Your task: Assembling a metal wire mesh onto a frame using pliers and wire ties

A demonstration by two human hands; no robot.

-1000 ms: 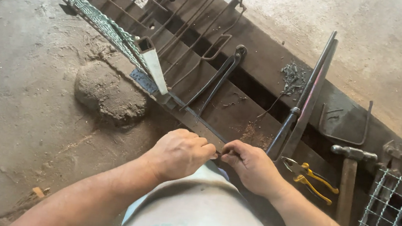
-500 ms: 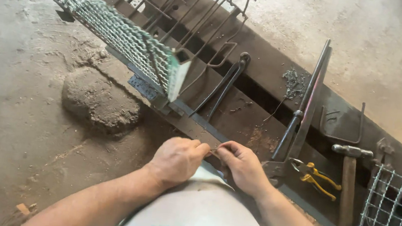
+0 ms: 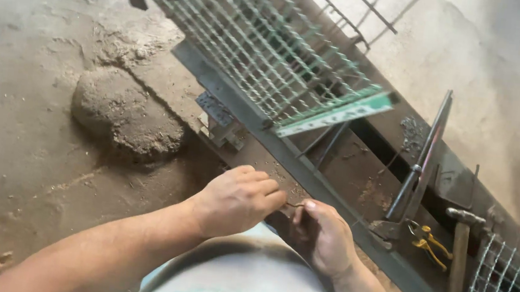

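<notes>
i see my left hand [image 3: 239, 199] and right hand [image 3: 322, 236] pinching a thin bent metal wire [image 3: 294, 204] beside the long rusty steel beam [image 3: 261, 130]; green-edged wire mesh panel [image 3: 280, 65] above.

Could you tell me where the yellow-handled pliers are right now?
In the head view, the pliers lie at lower right, beside the hammer, right of the right hand.

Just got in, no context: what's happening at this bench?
A person's left hand and right hand meet over a long steel rail, pinching a short bit of thin wire between the fingertips. A green wire mesh panel hangs tilted above the rail. Yellow-handled pliers and a hammer lie untouched to the right.
</notes>
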